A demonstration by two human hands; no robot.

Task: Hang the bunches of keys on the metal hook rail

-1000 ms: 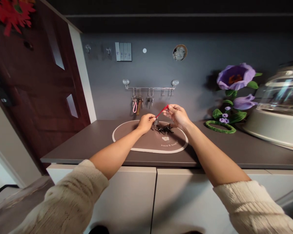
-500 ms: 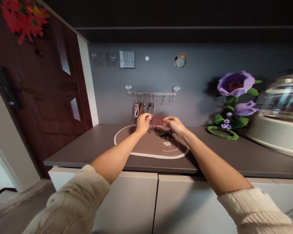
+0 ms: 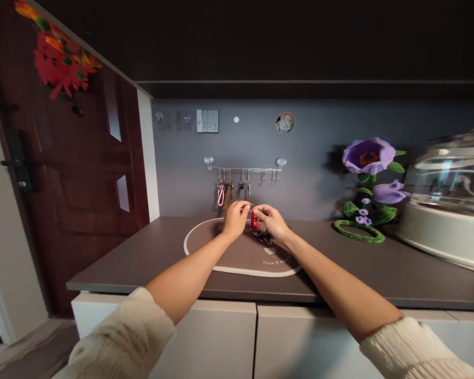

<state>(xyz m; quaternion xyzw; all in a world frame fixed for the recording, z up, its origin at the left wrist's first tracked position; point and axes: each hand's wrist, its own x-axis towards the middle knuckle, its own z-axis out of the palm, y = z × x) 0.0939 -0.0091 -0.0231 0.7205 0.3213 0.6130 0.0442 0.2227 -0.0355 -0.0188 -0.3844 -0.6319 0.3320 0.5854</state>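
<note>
Above the mat, my left hand (image 3: 236, 218) pinches a metal key ring (image 3: 252, 206). Just to its right, my right hand (image 3: 272, 221) is closed on a red cord (image 3: 254, 221) at the ring, its loop dangling between the two hands. Under my right hand, a heap of dark keys (image 3: 265, 237) lies on the brown mat (image 3: 233, 258) with a white border. Fingers partly cover where cord and ring meet. Behind the hands, a clear hook rail (image 3: 245, 169) on the wall carries several keys, one with a pink strap (image 3: 221, 197).
The mat lies on a dark countertop (image 3: 142, 263) with white cabinet doors below. At the right stand a purple plush flower (image 3: 369, 156) and a white appliance with a clear dome (image 3: 446, 221). A dark red door (image 3: 90, 195) is on the left, and a shelf overhangs the counter.
My right hand has moved left toward my left hand, and the red cord, stretched between them before, now hangs bunched at the ring. The view has tilted up.
</note>
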